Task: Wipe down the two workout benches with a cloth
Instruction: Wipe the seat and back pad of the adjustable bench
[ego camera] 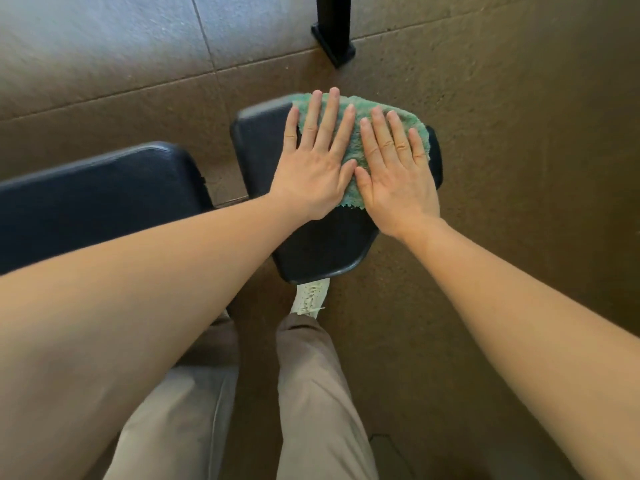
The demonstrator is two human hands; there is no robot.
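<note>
A green fluffy cloth [358,183] lies spread on the far half of a black padded bench seat [322,247] in the middle of the view. My left hand [317,161] presses flat on the cloth's left part, fingers straight and spread. Beside it, my right hand [394,168] presses flat on the cloth's right part, thumb touching my left thumb. A second, longer black bench pad [97,199] lies to the left, separated from the seat by a narrow gap.
Brown rubber floor tiles [502,150] surround the bench. A black metal post with a foot [334,36] stands on the floor beyond the seat. My legs in beige trousers [311,393] and a white shoe [310,296] are below the seat's near edge.
</note>
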